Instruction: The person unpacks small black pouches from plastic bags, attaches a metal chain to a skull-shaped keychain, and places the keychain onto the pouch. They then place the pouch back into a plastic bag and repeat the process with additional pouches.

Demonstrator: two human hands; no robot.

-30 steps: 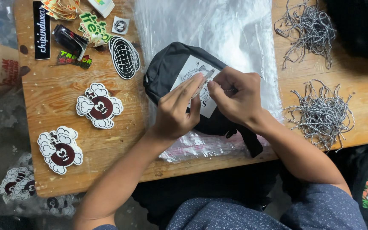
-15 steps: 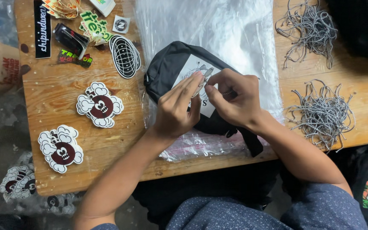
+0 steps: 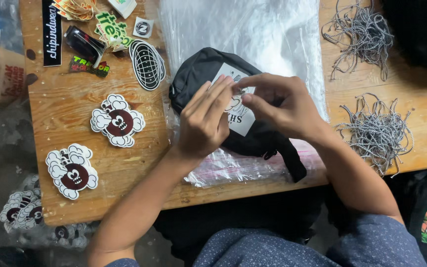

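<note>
black pouch (image 3: 201, 74) lies on clear plastic bag (image 3: 273, 34); hands perhaps hide its tag.

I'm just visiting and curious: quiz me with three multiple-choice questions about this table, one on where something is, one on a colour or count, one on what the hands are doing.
1. Where does the black pouch lie?
A. on the clear plastic bag
B. on the floor
C. on a skull sticker

2. How many heaps of grey cord lie on the table?
A. none
B. two
C. five

3. What are the hands doing?
A. resting flat on bare wood
B. fingertips meeting above the pouch
C. holding scissors

Answers: 1 A, plastic shows all around the pouch. 2 B, an upper heap and a lower heap. 3 B, left hand and right hand pinch together over the white label.
</note>
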